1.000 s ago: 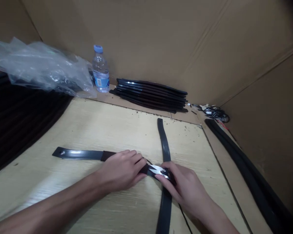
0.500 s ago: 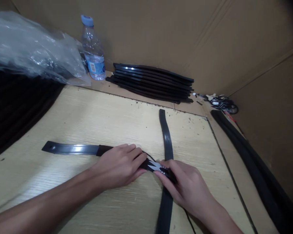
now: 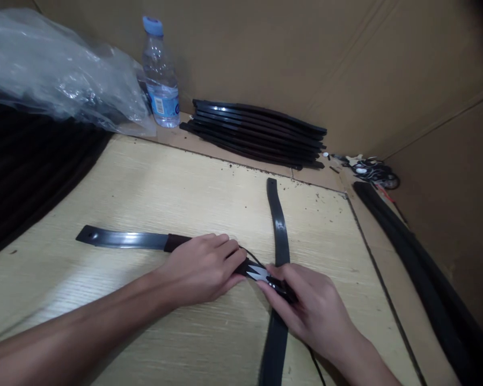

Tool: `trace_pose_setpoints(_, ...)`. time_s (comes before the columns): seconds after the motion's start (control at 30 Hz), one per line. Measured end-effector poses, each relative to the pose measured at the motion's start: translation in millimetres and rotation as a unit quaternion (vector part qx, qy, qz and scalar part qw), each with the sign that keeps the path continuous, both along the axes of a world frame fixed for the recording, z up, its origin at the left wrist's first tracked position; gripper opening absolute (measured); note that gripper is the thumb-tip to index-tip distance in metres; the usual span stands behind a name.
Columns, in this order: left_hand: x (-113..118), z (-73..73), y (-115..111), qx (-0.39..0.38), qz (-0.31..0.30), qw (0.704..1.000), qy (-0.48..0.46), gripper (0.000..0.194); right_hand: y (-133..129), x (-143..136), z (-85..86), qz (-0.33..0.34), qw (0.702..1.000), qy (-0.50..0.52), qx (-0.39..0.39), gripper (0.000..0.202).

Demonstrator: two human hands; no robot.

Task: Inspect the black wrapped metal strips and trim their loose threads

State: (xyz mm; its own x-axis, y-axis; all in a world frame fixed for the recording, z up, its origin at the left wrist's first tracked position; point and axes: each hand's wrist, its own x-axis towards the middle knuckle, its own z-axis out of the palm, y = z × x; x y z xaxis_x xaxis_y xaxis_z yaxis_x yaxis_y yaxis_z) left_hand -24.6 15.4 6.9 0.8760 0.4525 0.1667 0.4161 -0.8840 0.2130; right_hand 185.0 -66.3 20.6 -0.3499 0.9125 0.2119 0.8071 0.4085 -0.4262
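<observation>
My left hand (image 3: 209,265) is closed round a dark strip (image 3: 124,240), whose shiny flat end with a hole points left. A dark brown covering (image 3: 177,243) shows on the strip beside my knuckles. In my right hand (image 3: 312,300) is a pair of small snips (image 3: 260,272) with pale blades and a black handle. The blades point left, at the strip just beyond my left fingertips; whether they are cutting I cannot tell. A thin black cord (image 3: 253,254) curves between the two hands. Under my right hand lies another black strip (image 3: 280,228), running from back to front.
A stack of dark strips (image 3: 257,131) lies along the cardboard wall, with a water bottle (image 3: 161,80) standing to its left. Clear plastic (image 3: 64,75) covers part of a dark pile (image 3: 36,171). Long black pieces (image 3: 418,273) and a small tangle (image 3: 372,170) are at the right.
The whole view has shifted slightly, so things appear a little further right. Both hands keep nearly the same hold on the strip and the snips.
</observation>
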Motion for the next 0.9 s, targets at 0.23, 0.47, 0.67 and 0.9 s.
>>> trace_pose_setpoints(0.23, 0.5, -0.3, 0.4, -0.003, 0.001, 1.000, 0.005, 0.028, -0.4, -1.5, 1.3, 0.016, 1.000, -0.010, -0.002, 0.007)
trace_pose_setpoints(0.47, 0.1, 0.3, 0.6, -0.007, -0.001, 1.000, -0.003, 0.028, 0.2, 0.4, 0.4, -0.001, 1.000, 0.001, -0.004, 0.006)
trace_pose_setpoints(0.67, -0.3, -0.1, -0.3, -0.003, 0.001, 1.000, -0.007, 0.027, 1.3, 0.1, -0.7, 0.000, 1.000, 0.005, 0.004, 0.005)
trace_pose_setpoints(0.9, 0.2, -0.5, -0.2, -0.001, 0.001, 1.000, -0.015, 0.027, 1.5, 0.0, -2.2, -0.009, 1.000, 0.017, -0.004, 0.007)
